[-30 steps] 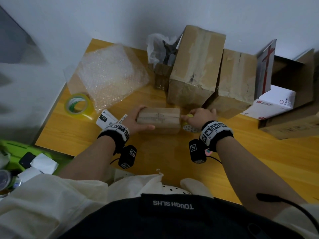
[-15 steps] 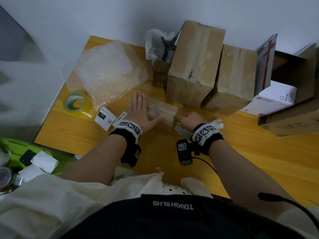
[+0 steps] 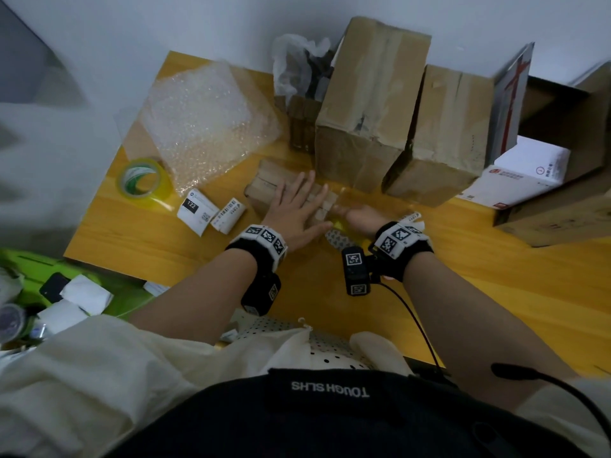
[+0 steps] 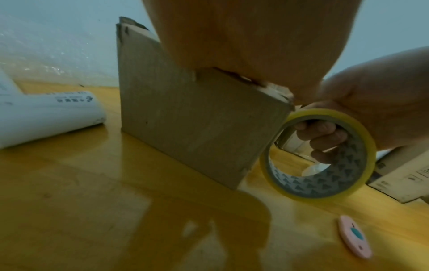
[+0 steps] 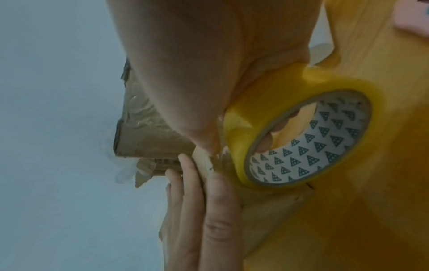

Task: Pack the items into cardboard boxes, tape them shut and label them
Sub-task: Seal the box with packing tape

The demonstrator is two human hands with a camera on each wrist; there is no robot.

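Two hands worked at one small cardboard box (image 3: pixel 264 188) near the middle of the yellow wooden surface (image 3: pixel 496 292). The left hand (image 3: pixel 292 209) lay flat on the box top, fingers straight and spread. The right hand (image 3: pixel 358 216), at the box's 3 o'clock end, had fingers curled through one roll of tape (image 4: pixel 320 154). A pink disc (image 4: pixel 355 236) lay nearer. At 9 o'clock sat two labels (image 3: pixel 211 211), then a second tape roll (image 3: pixel 143 181). At 11 o'clock lay one bubble wrap sheet (image 3: pixel 205 123). At 1 o'clock stood two big taped boxes (image 3: pixel 370 104), against a pale wall (image 3: pixel 165 28).
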